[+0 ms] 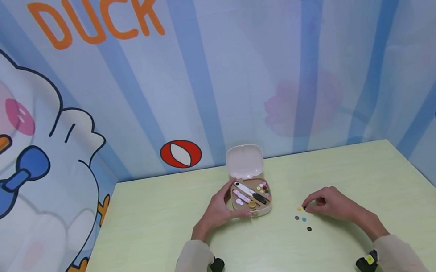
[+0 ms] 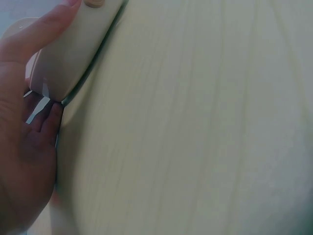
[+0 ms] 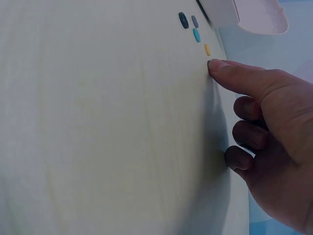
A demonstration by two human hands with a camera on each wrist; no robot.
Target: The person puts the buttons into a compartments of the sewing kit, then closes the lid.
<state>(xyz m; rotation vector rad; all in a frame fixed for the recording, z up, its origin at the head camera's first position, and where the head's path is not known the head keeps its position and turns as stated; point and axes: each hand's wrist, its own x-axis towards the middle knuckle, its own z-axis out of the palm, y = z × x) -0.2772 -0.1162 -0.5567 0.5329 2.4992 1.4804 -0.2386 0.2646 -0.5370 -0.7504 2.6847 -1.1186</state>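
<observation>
My left hand [image 1: 217, 211] [image 2: 24, 142] grips the left side and front of an open pale case [image 1: 264, 211] [image 2: 63, 63], thumb along its front. Inside lie a white-and-black pen [image 1: 250, 191], a pink item, a gold round piece and small coloured buttons in compartments. The thumb and index finger of my right hand [image 1: 333, 206] [image 3: 274, 112] pinch a small dark button [image 1: 304, 207] [image 3: 209, 66] at the table surface; its other fingers are curled. Beside the fingertips lie a yellow button [image 1: 299, 209] [image 3: 207, 49], a blue one [image 1: 303, 219] [image 3: 196, 35], a grey one [image 1: 297, 217] and a black one [image 1: 309, 229] [image 3: 183, 20].
The case's lid [image 1: 245, 160] [image 3: 261, 14] stands raised at the back, close to the table's [image 1: 150, 215] rear edge. Behind the table hangs a blue striped curtain [image 1: 234, 62] with cartoon prints. The loose buttons lie between the case and my right hand.
</observation>
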